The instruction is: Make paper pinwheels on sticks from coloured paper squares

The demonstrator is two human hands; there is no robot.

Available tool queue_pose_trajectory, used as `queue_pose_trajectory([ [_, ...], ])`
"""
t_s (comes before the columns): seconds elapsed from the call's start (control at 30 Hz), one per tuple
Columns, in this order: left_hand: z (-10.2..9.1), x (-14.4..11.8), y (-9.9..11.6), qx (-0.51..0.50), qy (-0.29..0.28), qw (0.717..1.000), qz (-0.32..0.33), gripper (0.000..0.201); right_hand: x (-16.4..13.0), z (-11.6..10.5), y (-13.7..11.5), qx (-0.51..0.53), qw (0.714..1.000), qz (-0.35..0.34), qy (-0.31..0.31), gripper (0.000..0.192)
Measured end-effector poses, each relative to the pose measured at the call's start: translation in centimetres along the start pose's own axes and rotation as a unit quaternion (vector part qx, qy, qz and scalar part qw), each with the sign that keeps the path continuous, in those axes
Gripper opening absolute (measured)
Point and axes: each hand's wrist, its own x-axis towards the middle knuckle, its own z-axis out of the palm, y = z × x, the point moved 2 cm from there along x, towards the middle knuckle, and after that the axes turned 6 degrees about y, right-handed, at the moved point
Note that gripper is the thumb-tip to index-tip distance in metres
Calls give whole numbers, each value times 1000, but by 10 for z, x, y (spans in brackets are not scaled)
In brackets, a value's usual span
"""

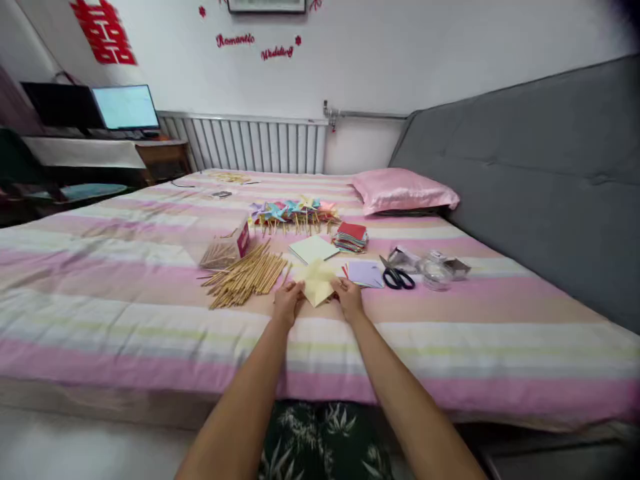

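Pinching a yellow paper (pixel 317 281), both hands, left (pixel 289 301) and right (pixel 349 298), rest on a striped bed (pixel 125 300). Sticks (pixel 247 275) and scissors (pixel 399 278) lie near. Radiator (pixel 250 143) lines the white wall.

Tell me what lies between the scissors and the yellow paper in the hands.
A pale lilac sheet with red paper under its edge lies between the scissors and yellow paper, in the head view.

two hands (pixel 289 301), one scissors (pixel 399 278), one pillow (pixel 403 190), two monitors (pixel 126 107)

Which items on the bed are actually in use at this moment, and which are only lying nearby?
In use: yellow paper sheet, pressed by left hand and right hand.

Lying nearby: wooden sticks, finished pinwheels, scissors, coloured paper stack, green sheet, pink pillow.
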Motion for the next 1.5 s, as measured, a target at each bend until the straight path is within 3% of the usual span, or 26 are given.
queue_pose_trajectory([
  [0.63,-1,5,-3,9,10,1000,26,30,0,-4,5,-1,1000,-5,-3,36],
  [0.97,2,3,-1,3,1,1000,9,33,-3,0,0,-22,1000,-10,-10,34],
  [1.1,5,9,9,3,-4,1000,8,34,3,5,-11,-24,1000,-14,-12,35],
  [1.27,20,34,33,-7,-17,1000,2,44,34,9,-40,-42,998,-36,-32,32],
  [1.37,36,51,58,-14,-51,999,-5,52,56,12,-67,-59,995,-46,-69,32],
  [1.5,61,68,86,59,-121,991,-7,57,75,12,-98,-76,990,-71,-92,30],
])
